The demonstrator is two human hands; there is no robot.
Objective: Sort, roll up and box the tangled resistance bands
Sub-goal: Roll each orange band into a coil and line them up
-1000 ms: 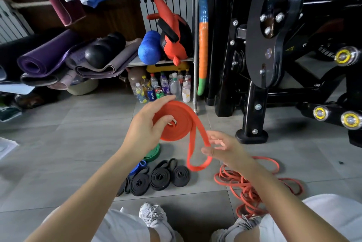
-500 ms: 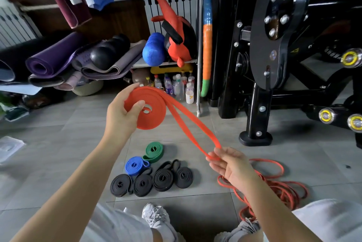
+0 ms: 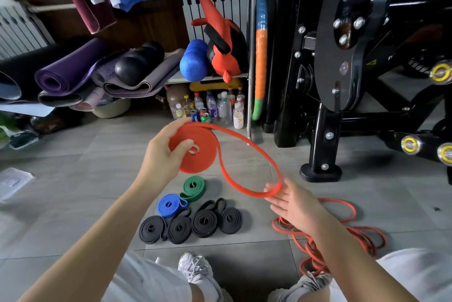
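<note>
Thumb and fingers of the left hand (image 3: 160,158) pinched a flat orange rubber resistance band (image 3: 199,155), most of it wound into a tight disc held up above the grey tiled floor (image 3: 73,204). The thumb pressed on the disc's near face beside its small central hole, while the fingers curled over the top rim and behind it. From the disc the unwound tail swept out to the right and down as 1 long open loop, ending at the right hand (image 3: 296,202). That hand was open (its fingers nearly straight and slightly spread), and the far bend of the loop rested across the fingertips without being gripped.

On the floor below the hands lay 6 finished rolls close together: a green rolled band (image 3: 193,188), a blue rolled band (image 3: 171,205) touching it, and 4 black rolled bands (image 3: 204,222) in a row nearest the person. To their right, beside the right forearm, sprawled a tangled heap of thin orange rubber bands (image 3: 347,233), none of them rolled. 2 white trainers (image 3: 195,270) showed at the bottom edge. A black steel gym machine (image 3: 325,130) stood on the right, and plastic bottles and cans (image 3: 215,108) clustered under a shelf behind.
</note>
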